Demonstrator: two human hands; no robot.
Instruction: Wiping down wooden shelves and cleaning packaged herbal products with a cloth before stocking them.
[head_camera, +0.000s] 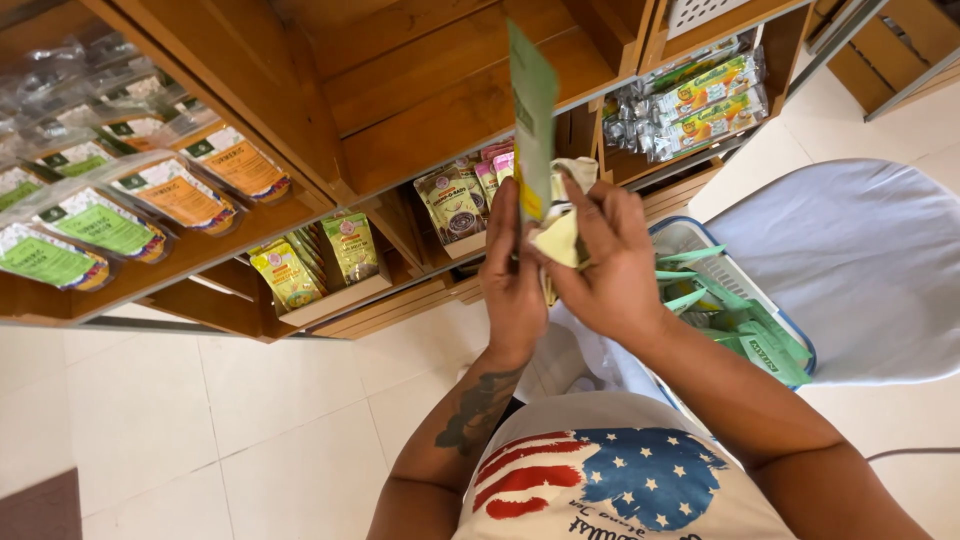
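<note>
Between both hands (565, 265), green packet (532, 110)

The packet (531, 110) held upright at centre is light green with a yellow patch near its lower edge. The cloth (562, 235) beside it is pale yellow. The shelves (440, 100) are warm orange-brown wood. The pouches (100, 225) on the far-left shelf are clear, with green and orange labels. The bags (287, 272) on the lower shelf are yellow and olive green. The basket (684, 236) at right is white with a blue rim; the packets inside it (760, 335) are green. The floor tiles (200, 420) are cream. The shirt (610, 480) is cream, printed with red stripes and a blue field of white stars.
</note>
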